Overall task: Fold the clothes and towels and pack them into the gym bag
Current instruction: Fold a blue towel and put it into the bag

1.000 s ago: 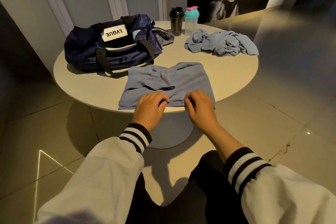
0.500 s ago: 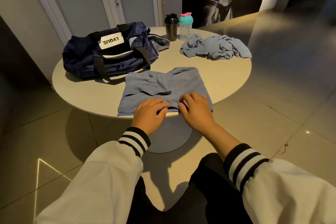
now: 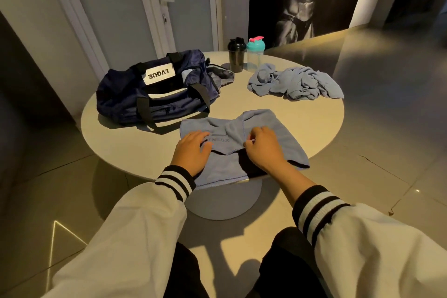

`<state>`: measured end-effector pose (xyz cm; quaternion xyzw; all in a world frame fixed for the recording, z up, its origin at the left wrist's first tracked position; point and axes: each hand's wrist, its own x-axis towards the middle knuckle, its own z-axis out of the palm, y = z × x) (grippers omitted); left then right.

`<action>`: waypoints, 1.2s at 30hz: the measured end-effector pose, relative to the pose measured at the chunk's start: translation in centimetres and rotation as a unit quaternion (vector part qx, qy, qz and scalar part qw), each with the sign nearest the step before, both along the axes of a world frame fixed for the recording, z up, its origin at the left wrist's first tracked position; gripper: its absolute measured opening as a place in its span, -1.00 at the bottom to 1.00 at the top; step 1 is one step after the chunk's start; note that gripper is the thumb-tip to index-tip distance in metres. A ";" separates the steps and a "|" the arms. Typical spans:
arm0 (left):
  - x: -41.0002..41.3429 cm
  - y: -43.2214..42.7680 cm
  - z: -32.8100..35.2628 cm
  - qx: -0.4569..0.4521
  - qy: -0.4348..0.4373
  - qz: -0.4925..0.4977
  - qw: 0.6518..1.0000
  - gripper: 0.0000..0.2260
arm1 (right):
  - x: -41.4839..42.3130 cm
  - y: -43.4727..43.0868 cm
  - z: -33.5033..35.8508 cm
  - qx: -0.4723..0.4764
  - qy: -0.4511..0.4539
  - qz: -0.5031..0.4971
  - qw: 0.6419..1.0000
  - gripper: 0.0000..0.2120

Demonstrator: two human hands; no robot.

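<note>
Head view: two hands on a blue towel at the near rim

White sleeves with black-striped cuffs reach in from below; the left hand (image 3: 192, 150) lies flat on the blue towel (image 3: 283, 135), fingers nearly straight, its grip apart and pressing the cloth down; the right hand (image 3: 262, 146) has fingers curled, its grip pinched on the edge of a flap folded across the towel's middle. The towel is spread on the round bench (image 3: 304, 118) – its near hem hangs just over the rim. Farther back on the left sits the navy gym bag (image 3: 125, 101), its top gaping; to the right lies a crumpled blue heap of cloth (image 3: 297, 82), well apart from the bag. Behind them – a black shaker (image 3: 235, 55) and a teal-lidded bottle (image 3: 255, 57) stand side by side.
</note>
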<state>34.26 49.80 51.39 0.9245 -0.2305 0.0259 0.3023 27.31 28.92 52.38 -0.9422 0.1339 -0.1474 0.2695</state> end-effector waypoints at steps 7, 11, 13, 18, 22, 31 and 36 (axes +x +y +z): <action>3.1 0.8 1.1 0.128 -0.022 0.020 0.991 -0.67 | 4.0 0.2 -0.2 -0.013 0.064 -0.028 0.997 -0.64; 5.8 -0.7 0.6 0.110 -0.037 -0.032 0.993 -0.68 | 3.7 -2.1 -0.5 -0.031 0.108 -0.094 0.989 -0.87; 6.6 -2.0 0.3 0.148 -0.007 -0.077 0.986 -0.57 | 3.7 -3.3 -0.3 -0.031 0.137 -0.120 0.983 -0.90; 7.9 -3.7 -0.3 0.254 0.036 -0.082 0.963 -0.41 | 5.4 -4.8 -0.3 -0.062 0.115 -0.119 0.984 -0.74; 9.4 -4.6 0.9 0.247 -0.005 0.035 0.968 -0.50 | 7.7 -4.6 0.0 -0.027 0.076 -0.047 0.996 -0.77; 12.0 -12.7 1.1 0.098 0.050 -0.151 0.982 -0.72 | 9.4 -5.2 -1.5 -0.092 -0.004 -0.089 0.992 -0.78; 12.7 -13.8 0.3 0.135 0.053 -0.176 0.974 -0.82 | 9.7 -6.9 -2.6 -0.053 0.046 -0.077 0.995 -0.63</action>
